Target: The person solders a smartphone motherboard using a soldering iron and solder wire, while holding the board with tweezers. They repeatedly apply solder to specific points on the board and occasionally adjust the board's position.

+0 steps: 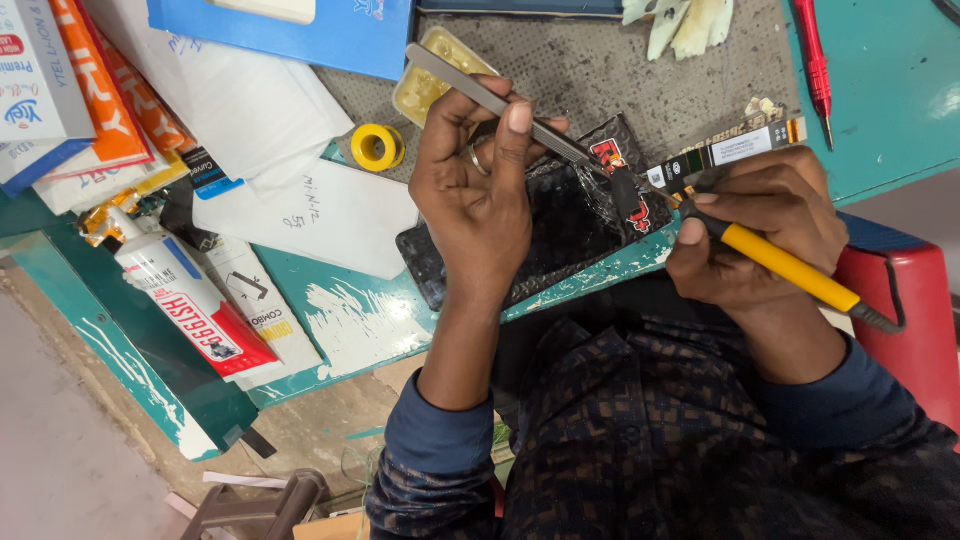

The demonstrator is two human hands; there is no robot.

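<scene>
My left hand [478, 190] is closed around grey metal tweezers [470, 87], whose tips reach a black flex strip [627, 195] on a dark phone panel [560, 235]. My right hand [760, 225] grips a yellow-handled soldering iron [790, 268], its tip pointing at the same spot near the strip's end. A striped flex cable with a white label [735, 150] lies just above my right hand. The panel rests at the near edge of the teal bench [360, 315].
A yellow tape roll [378, 147], a small tin of yellowish paste [425, 85], a glue tube [190, 300], paper packets [300, 200] and boxes [60, 90] crowd the left. A red screwdriver [815, 60] lies at the back right. A red stool [915, 320] stands at right.
</scene>
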